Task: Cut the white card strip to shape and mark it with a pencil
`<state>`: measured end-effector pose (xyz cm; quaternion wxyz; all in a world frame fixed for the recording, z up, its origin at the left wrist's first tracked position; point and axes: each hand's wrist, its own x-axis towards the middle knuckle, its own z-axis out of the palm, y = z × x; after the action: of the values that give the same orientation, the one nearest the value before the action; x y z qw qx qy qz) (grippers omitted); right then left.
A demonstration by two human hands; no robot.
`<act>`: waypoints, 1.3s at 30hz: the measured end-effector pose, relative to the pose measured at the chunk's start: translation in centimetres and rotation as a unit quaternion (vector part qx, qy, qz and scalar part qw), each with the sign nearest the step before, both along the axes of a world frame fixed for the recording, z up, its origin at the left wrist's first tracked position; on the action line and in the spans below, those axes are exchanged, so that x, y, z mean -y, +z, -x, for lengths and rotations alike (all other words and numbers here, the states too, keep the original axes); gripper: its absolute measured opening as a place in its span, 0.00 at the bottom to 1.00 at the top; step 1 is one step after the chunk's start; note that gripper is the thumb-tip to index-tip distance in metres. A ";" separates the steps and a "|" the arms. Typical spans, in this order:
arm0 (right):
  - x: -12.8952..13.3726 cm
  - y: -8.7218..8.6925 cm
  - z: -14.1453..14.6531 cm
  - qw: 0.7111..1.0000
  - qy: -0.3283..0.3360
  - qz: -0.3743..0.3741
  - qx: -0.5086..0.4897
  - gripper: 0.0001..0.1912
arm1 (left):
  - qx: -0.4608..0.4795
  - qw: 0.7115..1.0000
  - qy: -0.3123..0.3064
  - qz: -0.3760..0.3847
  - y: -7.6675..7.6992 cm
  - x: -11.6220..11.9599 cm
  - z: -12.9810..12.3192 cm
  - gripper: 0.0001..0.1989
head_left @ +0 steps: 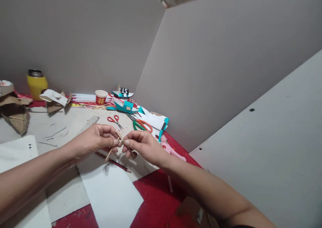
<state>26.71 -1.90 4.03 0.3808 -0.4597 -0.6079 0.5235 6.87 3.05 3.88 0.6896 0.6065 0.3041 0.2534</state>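
Near side: blank white sheet of paper (113,196), lying partly on the pale grey flat board (65,196), partly on the red bench (148,191). Dark red-and-black pencil (122,166) by its far edge.

Above that: left hand (100,139) and right hand (146,146), each grip a narrow thumb-and-finger pinch on thin pale wooden sticks (109,155), crossed between the fingertips. Can't tell which stick each hand carries.

To hold well, I'd pinch right beside the crossing, keep the angle fixed, and press lightly; sticks that thin could snap or roll. Resting both wrists would help.

Right: pink plastic glue gun (173,149), just past the right hand. Farther: small red-handled scissors (114,121), then red-and-white paper cup (101,99) by the wall.
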 end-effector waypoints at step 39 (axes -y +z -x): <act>-1.2 0.6 0.0 0.999 0.016 0.019 -0.032 0.14 | 0.029 0.999 0.004 0.024 0.9 0.1 0.1 0.03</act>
<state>26.74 -0.75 4.60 0.3829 -0.4405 -0.5923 0.5555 6.81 2.97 4.82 0.7112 0.5810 0.2927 0.2666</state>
